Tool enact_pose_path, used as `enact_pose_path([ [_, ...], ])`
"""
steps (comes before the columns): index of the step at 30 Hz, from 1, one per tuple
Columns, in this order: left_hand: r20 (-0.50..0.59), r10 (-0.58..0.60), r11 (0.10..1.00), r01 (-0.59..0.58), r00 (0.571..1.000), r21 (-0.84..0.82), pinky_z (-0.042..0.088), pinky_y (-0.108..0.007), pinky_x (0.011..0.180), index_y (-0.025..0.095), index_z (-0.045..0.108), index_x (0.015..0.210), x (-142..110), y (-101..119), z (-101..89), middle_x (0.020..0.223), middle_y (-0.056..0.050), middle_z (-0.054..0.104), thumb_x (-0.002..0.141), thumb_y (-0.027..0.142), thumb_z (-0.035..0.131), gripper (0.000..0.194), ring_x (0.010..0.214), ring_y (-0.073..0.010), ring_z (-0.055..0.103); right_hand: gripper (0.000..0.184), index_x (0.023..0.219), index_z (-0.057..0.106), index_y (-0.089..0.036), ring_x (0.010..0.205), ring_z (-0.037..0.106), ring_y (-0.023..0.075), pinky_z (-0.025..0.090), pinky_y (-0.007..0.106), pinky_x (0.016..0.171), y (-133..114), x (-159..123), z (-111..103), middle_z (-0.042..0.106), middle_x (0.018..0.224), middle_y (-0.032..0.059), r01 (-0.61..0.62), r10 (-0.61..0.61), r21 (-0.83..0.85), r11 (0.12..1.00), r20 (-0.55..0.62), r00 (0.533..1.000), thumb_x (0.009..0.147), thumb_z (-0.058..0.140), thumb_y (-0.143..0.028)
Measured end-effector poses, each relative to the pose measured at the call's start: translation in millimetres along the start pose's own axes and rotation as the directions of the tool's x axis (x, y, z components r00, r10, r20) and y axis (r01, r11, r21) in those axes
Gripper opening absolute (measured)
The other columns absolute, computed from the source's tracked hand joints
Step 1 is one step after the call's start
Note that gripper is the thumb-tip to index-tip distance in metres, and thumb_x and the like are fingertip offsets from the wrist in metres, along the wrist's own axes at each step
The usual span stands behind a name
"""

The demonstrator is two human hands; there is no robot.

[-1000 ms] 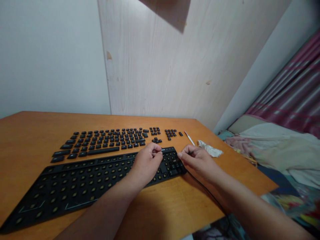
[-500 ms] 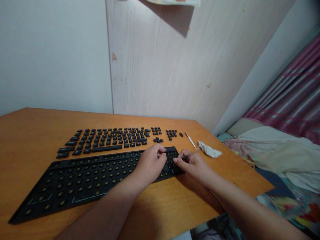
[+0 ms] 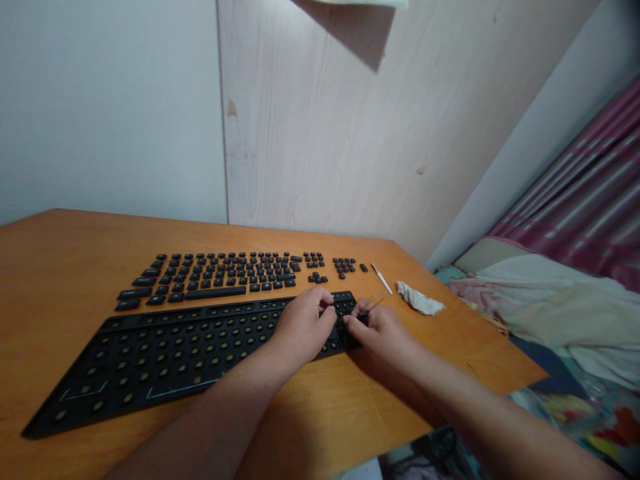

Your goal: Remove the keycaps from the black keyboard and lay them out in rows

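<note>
A black keyboard [image 3: 220, 342] with its keycaps off lies at a slant on the wooden desk, its bare key posts showing. My left hand [image 3: 306, 323] rests over its right half with curled fingers, the thumb a little apart from the index finger; the other fingertips are hidden. At the number-pad end, my right hand [image 3: 376, 327] pinches a thin wire keycap puller [image 3: 371, 301], whose fine wires stick out above the fingers. Behind the keyboard, the removed black keycaps [image 3: 216, 292] are laid out in keyboard order.
A white pen-like stick [image 3: 382, 279] and a crumpled white cloth [image 3: 420, 299] lie on the desk [image 3: 350, 407] to the right. The wall [image 3: 320, 133] rises behind it. Bedding [image 3: 540, 293] and a purple curtain [image 3: 585, 200] are at far right.
My right hand has shifted slightly left over the number-pad end, and the thin wires now point more upright. My left hand stays in place on the keyboard. The view has tilted slightly.
</note>
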State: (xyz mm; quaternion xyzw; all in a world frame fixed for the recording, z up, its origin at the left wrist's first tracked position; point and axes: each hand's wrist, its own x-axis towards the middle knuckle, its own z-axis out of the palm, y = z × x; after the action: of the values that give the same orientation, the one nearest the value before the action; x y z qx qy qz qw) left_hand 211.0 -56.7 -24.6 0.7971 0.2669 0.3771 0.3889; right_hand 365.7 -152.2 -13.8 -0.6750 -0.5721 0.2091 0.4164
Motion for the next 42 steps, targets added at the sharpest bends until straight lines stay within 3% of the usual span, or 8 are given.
enact_pose_path([
  [9,0.099,0.086,0.977,-0.104,0.991,0.188,0.041,-0.030,0.068,0.023,0.060,0.082,-5,9,-2.9,0.083,-0.003,0.066,0.080,0.019,0.055,0.007,0.078,-0.0212,0.060,0.023,0.070,0.052,-0.019,0.057,0.048,0.0123,0.037,0.024,0.053,5,-4,0,0.054,0.064,-0.0020,-0.036,0.055,0.162,0.986,-0.112,0.992,0.082,0.063,-0.036],
  [19,0.183,0.093,0.929,-0.151,0.979,0.337,0.041,-0.035,0.078,0.023,0.062,0.088,-5,9,-3.3,0.090,-0.003,0.067,0.082,0.021,0.054,0.010,0.090,-0.0237,0.060,0.018,0.071,0.053,-0.019,0.060,0.050,0.0133,0.039,0.026,0.057,11,-2,2,0.055,0.066,-0.0019,-0.007,0.012,0.076,0.997,-0.063,0.998,0.084,0.059,-0.030],
  [26,0.204,0.087,0.912,-0.161,0.975,0.379,0.041,-0.036,0.079,0.022,0.061,0.089,-7,13,-4.4,0.092,-0.004,0.067,0.083,0.020,0.053,0.011,0.092,-0.0241,0.059,0.013,0.074,0.052,-0.021,0.060,0.048,0.0134,0.037,0.026,0.056,14,-2,3,0.053,0.065,-0.0033,-0.009,0.013,0.038,0.999,-0.107,0.994,0.082,0.060,-0.028],
  [34,0.216,0.103,0.896,-0.185,0.971,0.405,0.040,-0.036,0.079,0.022,0.061,0.091,-7,12,-3.9,0.095,-0.005,0.066,0.081,0.018,0.052,0.014,0.094,-0.0248,0.058,0.016,0.076,0.049,-0.021,0.051,0.045,0.0124,0.036,0.025,0.051,15,-2,5,0.049,0.057,-0.0055,-0.039,0.080,0.211,0.977,-0.188,0.979,0.078,0.061,-0.031],
  [42,0.194,0.116,0.906,-0.184,0.974,0.380,0.041,-0.038,0.080,0.022,0.062,0.092,-7,10,-2.8,0.096,-0.005,0.068,0.081,0.019,0.055,0.014,0.094,-0.0257,0.060,0.022,0.080,0.047,-0.022,0.047,0.047,0.0126,0.035,0.024,0.048,12,3,-9,0.052,0.053,-0.0060,-0.071,0.154,0.296,0.952,-0.266,0.952,0.078,0.064,-0.035],
])
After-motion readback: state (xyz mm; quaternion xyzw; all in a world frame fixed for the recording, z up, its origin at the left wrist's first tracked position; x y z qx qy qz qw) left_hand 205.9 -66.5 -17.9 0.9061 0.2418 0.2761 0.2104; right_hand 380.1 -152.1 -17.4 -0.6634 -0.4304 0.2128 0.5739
